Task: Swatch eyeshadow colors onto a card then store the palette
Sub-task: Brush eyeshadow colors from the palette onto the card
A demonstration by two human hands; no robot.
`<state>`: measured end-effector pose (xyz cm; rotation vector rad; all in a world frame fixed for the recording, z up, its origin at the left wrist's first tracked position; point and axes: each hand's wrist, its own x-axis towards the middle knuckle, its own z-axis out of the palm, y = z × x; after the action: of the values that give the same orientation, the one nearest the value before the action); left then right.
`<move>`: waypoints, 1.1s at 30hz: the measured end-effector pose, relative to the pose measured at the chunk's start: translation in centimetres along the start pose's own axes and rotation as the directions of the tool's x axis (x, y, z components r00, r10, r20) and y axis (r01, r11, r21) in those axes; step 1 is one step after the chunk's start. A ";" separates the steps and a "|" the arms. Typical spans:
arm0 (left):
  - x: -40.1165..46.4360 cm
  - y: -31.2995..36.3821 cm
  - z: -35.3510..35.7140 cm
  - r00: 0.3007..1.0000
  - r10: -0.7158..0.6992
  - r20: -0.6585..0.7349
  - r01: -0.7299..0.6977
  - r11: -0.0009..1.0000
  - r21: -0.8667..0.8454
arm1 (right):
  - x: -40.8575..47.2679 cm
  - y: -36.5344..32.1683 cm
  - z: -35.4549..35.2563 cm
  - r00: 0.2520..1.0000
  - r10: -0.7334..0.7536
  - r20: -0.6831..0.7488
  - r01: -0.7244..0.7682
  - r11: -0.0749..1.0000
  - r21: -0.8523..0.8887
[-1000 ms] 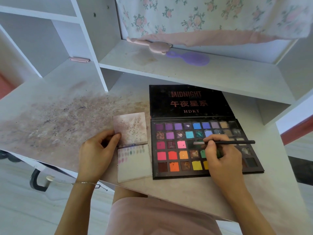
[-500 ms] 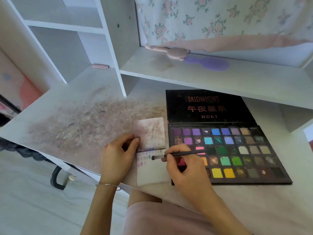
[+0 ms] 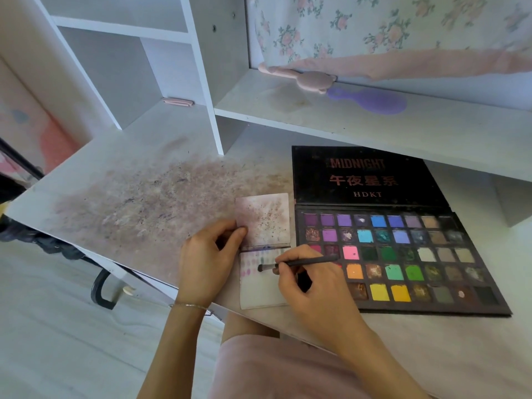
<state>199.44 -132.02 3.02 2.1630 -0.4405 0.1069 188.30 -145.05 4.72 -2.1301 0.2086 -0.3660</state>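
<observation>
Holding a thin dark brush (image 3: 299,264) like a pen, the right hand (image 3: 313,292) has its fingers curled around the handle, and the bristle tip points to the left and touches the white card (image 3: 259,292). The card lies just under and to the left of this hand, at the near edge of the desk (image 3: 129,203), with rows of small colour dots near its top. The left hand (image 3: 207,260) rests on the desk just beside the card; its fingers are bent and the thumb and fingertips press on the left edge of the stained upper sheet (image 3: 263,218), which lies directly above the card. To the right of the right hand, and partly covered by it, lies the open eyeshadow palette (image 3: 403,254), flat on the desk, with its black lid (image 3: 362,177) folded back behind it. Further behind both hands, on the shelf (image 3: 374,125), lie a pink brush (image 3: 305,77) and a purple brush (image 3: 371,100), touching each other.
</observation>
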 end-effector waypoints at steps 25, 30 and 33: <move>-0.1 0.4 -0.2 0.999 -0.042 0.018 0.042 0.999 0.004 | 0.1 0.3 0.3 1.000 0.000 0.004 0.000 1.000 -0.010; 0.0 0.4 -0.2 0.999 -0.040 0.029 0.040 0.999 0.019 | 0.1 0.4 0.4 1.000 -0.012 -0.003 0.012 1.000 -0.008; 0.0 0.5 -0.2 0.998 -0.053 0.025 0.053 0.999 0.011 | -0.1 0.4 0.2 0.996 -0.055 -0.076 0.060 0.996 0.063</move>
<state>199.25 -132.15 3.52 2.1863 -0.3976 0.0522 188.30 -145.04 4.27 -2.0637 0.1758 -0.4799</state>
